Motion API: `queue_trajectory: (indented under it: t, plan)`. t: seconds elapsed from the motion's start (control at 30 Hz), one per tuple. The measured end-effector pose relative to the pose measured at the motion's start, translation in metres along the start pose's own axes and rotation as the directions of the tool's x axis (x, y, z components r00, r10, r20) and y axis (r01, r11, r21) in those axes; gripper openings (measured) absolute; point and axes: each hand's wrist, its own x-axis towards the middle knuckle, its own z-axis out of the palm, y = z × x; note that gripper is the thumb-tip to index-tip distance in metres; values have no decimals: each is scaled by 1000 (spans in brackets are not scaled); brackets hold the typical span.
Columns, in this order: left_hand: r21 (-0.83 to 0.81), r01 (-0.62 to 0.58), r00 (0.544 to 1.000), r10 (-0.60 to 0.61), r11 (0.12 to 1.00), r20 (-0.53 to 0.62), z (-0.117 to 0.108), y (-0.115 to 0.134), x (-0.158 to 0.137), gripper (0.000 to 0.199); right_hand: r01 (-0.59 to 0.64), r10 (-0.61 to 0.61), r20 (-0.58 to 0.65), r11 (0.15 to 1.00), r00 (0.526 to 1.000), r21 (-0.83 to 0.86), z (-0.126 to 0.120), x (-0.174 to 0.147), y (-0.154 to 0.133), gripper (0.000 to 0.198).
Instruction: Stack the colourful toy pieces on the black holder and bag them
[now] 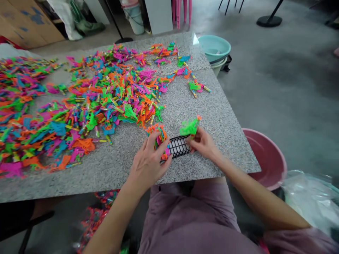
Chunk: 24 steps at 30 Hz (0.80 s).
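A black plastic grid tray (179,146) lies near the table's front edge. Its left part carries a tight row of small toy guns (160,137) in orange, pink and other colours. My left hand (150,157) curls around that row, fingers over the top and thumb on the near side. A bright green toy gun (189,127) with an orange tip is pinched in my right hand (202,143), just over the tray's right end. Whether this toy touches the tray I cannot tell, since my fingers hide its lower part.
A big heap of bright toy guns (113,91) spreads over the left and back of the speckled stone table (201,109). A few lie apart near a green one (194,85). Beside the table stand a red tub (278,165) and a turquoise basin (214,46). Clear plastic bags (307,201) lie right.
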Motion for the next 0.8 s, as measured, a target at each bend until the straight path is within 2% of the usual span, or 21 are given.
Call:
queue_trajectory:
  t: [0.03, 0.1, 0.2, 0.27, 0.33, 0.4, 0.43, 0.5, 0.63, 0.8]
  plan:
    - [1, 4, 1000, -4, 1000, 6, 0, 0, 0, 42, -36, 27, 71, 989, 997, 140, 10, -14, 4, 22]
    - [11, 8, 1000, -8, 1000, 18, 0, 0, 0, 42, -93, 50, 149, 949, 988, 302, 30, -34, 12, 23]
    - [26, 8, 1000, -9, 1000, 19, 0, 1, 2, 43, -109, 74, 114, 935, 991, 337, 49, -42, 17, 23]
    - [33, 5, 1000, -6, 999, 27, -1, 1, 2, 43, -86, 74, 74, 981, 995, 176, 54, -38, 14, 21]
    - [38, 2, 999, -3, 999, 37, -2, 2, 3, 44, -28, 34, 44, 991, 998, -129, 53, -32, 6, 14]
    - [32, -1, 999, 0, 999, 39, -2, 2, 4, 45, 58, -41, 49, 915, 998, -399, 51, -26, -3, 10]
    - [26, 1, 999, -2, 1000, 38, -2, 2, 5, 46, 90, -69, 63, 875, 996, -475, 50, -23, -8, 9]
    - [18, 17, 999, -18, 1000, 36, -3, 2, 6, 47, 108, -62, 104, 844, 993, -525, 47, -18, -15, 9]
    - [22, 42, 998, -43, 999, 51, -2, 2, 7, 49, 65, 12, 144, 852, 989, -519, 40, -11, -17, 7]
    - [-7, 59, 997, -59, 998, 52, -2, 2, 9, 52, 243, -111, 239, 722, 965, -648, 40, -19, -20, 19]
